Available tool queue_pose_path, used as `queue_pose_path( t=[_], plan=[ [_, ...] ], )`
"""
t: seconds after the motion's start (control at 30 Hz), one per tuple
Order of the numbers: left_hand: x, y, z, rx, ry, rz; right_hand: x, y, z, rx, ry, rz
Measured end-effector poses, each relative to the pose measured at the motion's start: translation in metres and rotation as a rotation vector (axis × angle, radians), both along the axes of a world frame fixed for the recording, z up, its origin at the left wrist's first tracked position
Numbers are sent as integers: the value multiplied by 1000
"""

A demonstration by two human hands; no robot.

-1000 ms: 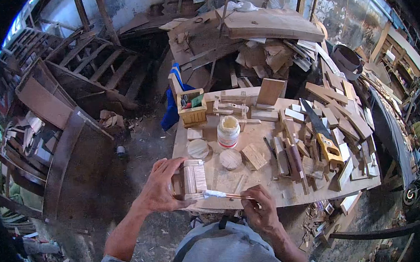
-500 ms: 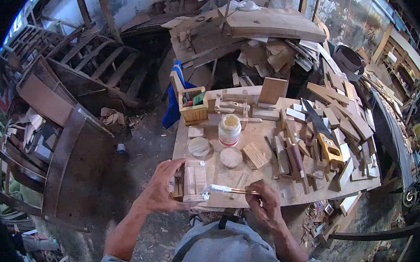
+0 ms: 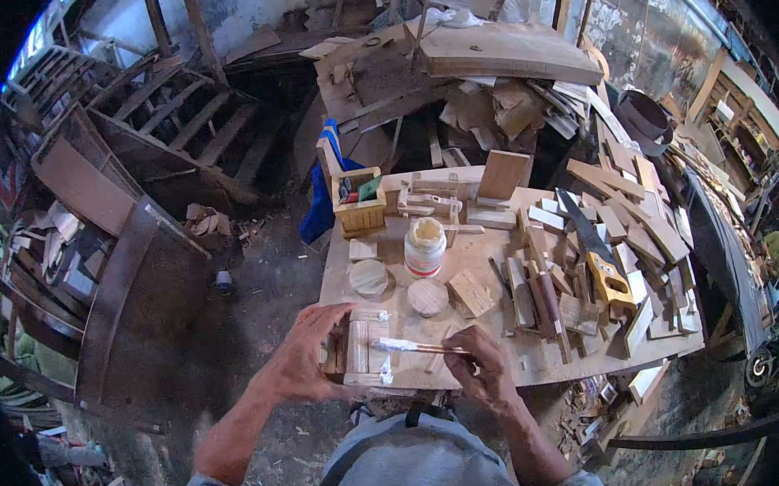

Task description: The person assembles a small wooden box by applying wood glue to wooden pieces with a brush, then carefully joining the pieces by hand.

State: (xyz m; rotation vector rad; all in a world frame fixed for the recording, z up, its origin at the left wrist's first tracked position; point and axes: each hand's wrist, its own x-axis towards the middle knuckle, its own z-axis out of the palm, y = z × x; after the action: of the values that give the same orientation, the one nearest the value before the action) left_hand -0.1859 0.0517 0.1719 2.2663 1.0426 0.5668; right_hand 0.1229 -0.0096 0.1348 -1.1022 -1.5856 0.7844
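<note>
My left hand (image 3: 300, 356) is wrapped round the left side of a small wooden box (image 3: 361, 346) at the table's front edge. White glue dabs show at the corners of its right side. In my right hand (image 3: 481, 370) is a thin-handled brush (image 3: 406, 345), pinched between the fingers. Its white-coated tip overlaps the right side of the box. Behind the brush stands an open glue jar (image 3: 425, 257), pale paste at its mouth. Two round wooden discs (image 3: 368, 279) and a square wooden block (image 3: 472, 293) lie near the jar.
A handsaw (image 3: 604, 269) with a yellow handle rests on piled wood offcuts (image 3: 650, 225) at the right of the workbench (image 3: 497, 362). A wooden caddy (image 3: 361, 216) stands at the back left beside clamp-like wooden pieces (image 3: 432, 199). Thick boards (image 3: 507, 50) are stacked beyond.
The brush tip has moved up and slightly left, from the lower right corner of the box towards its middle. My right hand has shifted a little up and left with it.
</note>
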Motion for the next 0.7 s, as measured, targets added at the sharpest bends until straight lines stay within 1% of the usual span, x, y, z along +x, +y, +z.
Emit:
queue_pose_path(
  t=[0.1, 0.13, 0.23, 0.33, 0.37, 0.43, 0.53, 0.63, 0.67, 0.7],
  plan=[
    [-1, -3, 0, 20, 5, 7, 10, 2, -12, 35, -28, -120],
    [-1, -3, 0, 43, 15, -3, 11, 2, -14, 22, 32, -123],
    [-1, -3, -4, 62, 14, -10, 10, 6, -4, 53, -16, -99],
    [1, -2, -1, 21, 19, -21, 1, 10, -1, 19, 18, -149],
    [1, -3, 1, 1, 25, -24, 0, 11, 0, 3, 14, -143],
    [1, -3, 1, 43, 7, -49, 0, 11, 4, -31, 4, -131],
    [0, -4, 0, 46, -26, -49, 5, 7, 6, -51, -90, -53],
    [-3, -8, 1, 30, -21, -9, 16, 1, -1, -85, -1, -8],
    [-3, -9, 1, 25, -14, 6, 19, 3, -14, -62, 79, -1],
    [-4, -10, 1, 25, -24, 6, 17, 3, -10, -75, 72, -33]
  ],
)
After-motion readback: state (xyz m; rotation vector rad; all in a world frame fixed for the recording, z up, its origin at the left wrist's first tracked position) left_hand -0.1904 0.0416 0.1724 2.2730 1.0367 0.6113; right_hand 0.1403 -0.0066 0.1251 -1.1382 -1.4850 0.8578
